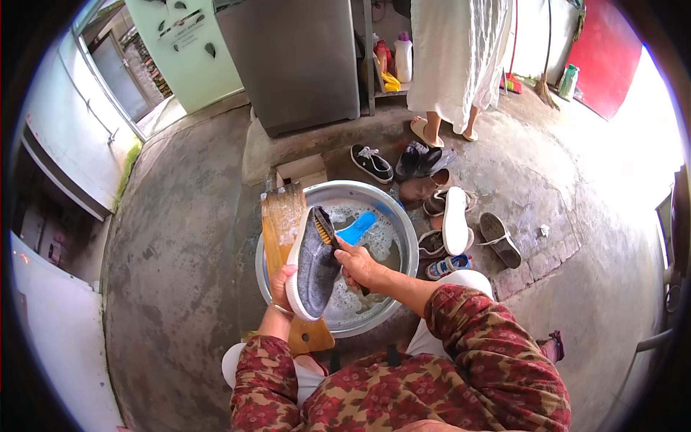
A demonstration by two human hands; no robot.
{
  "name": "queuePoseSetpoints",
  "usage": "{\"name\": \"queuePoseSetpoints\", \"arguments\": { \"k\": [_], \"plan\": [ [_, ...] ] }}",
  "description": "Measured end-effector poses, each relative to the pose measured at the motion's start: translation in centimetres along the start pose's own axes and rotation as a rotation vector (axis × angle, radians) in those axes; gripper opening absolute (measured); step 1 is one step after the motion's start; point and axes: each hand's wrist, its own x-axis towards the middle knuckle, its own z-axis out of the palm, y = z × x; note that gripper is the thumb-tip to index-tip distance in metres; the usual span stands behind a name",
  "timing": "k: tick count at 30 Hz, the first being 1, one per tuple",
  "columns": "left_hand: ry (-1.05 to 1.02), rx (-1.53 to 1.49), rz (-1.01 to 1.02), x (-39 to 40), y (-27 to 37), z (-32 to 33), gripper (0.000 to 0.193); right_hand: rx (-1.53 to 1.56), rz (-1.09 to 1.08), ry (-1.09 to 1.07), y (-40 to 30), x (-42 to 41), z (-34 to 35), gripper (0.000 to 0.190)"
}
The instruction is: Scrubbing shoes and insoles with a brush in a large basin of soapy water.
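Observation:
My left hand [282,285] grips a grey fabric shoe [319,278] by its white rubber sole, holding it tilted. In my right hand [358,263] is a scrub brush [324,229] with yellowish bristles and a dark handle. The bristles lie at the shoe's upper opening; exact contact is hard to tell. Beneath both hands stands a round metal basin [411,237] of sudsy, murky water [386,251]. A wooden washboard [280,216] leans across its left side, partly hidden by the shoe. Behind my right hand, a flat blue piece shaped like an insole [359,227] lies in the basin.
Several shoes sit right of the basin, including a white-soled shoe [456,221], a dark shoe [501,240] and a black sneaker [371,163]. A person in a white skirt [459,65] stands beyond. Behind the basin are a cardboard box [302,170] and a grey appliance [291,65].

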Motion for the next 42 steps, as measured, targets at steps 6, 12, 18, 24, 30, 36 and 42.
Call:
{"name": "queuePoseSetpoints", "arguments": {
  "k": [6, 12, 18, 24, 30, 36, 42],
  "plan": [
    [0.047, 0.024, -0.042, 0.0, 0.1, -2.1, 0.052, -0.071, 0.017, -0.04, 0.9, 0.0, 0.2, 0.058],
    [-0.081, 0.025, -0.006, -0.5, 0.9, 0.3, 0.056, -0.064, 0.069, -0.07, 0.9, -1.1, 0.1, 0.057],
    [0.038, 0.059, 0.091, 0.5, -1.2, -1.7, 0.055, 0.008, 0.071, -0.016, 0.7, 1.0, -0.6, 0.057],
    [0.022, 0.068, -0.009, 0.5, -0.4, -2.4, 0.05, -0.05, 0.058, -0.039, 1.0, 0.7, -0.4, 0.059],
    [-0.084, 0.009, 0.014, -0.4, 1.4, 0.0, 0.057, -0.021, 0.098, -0.066, 1.3, -0.9, 0.5, 0.057],
    [-0.029, 0.046, 0.056, 0.2, -0.3, -1.3, 0.061, 0.005, 0.12, 0.007, 0.1, -0.3, 0.0, 0.058],
    [0.02, 0.082, 0.07, -0.1, -1.6, -1.7, 0.054, -0.009, 0.073, 0.029, 0.1, 0.6, 0.2, 0.058]
  ]
}}
